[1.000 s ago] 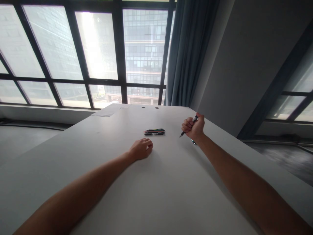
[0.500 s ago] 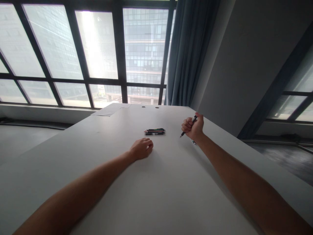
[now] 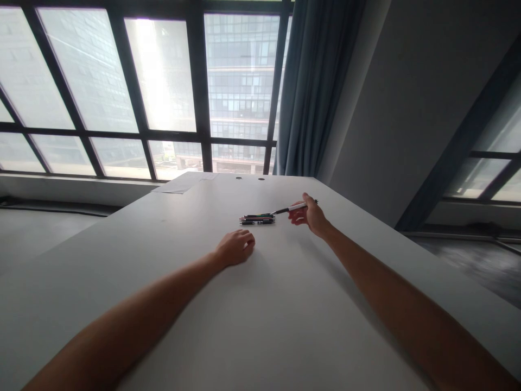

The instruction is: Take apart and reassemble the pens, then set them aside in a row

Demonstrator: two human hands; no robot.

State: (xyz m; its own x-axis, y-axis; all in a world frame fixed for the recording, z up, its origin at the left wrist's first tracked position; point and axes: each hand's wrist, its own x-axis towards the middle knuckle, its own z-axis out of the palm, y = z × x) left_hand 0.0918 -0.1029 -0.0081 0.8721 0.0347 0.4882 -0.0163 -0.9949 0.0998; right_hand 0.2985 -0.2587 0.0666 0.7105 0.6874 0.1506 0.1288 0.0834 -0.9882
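Note:
My right hand (image 3: 311,216) pinches a pen (image 3: 297,206) with a white barrel and a black grip. The pen lies nearly level, its tip pointing left, close to the right end of a row of pens (image 3: 257,219). Several mostly dark pens lie side by side there, with green and reddish parts among them. Closer to me, my left hand (image 3: 236,247) rests on the white table (image 3: 260,304), fingers curled and nothing seen in them. It is apart from the row.
A sheet of paper (image 3: 175,185) lies at the table's far left edge. Two small dark round spots (image 3: 239,178) show near the far edge. Behind the table are large windows (image 3: 244,76) and a blue curtain (image 3: 309,92).
My right hand has moved left and slightly away from me, turning the pen from slanted to nearly level beside the row. A pen end seen below that hand no longer shows. My left hand has stayed.

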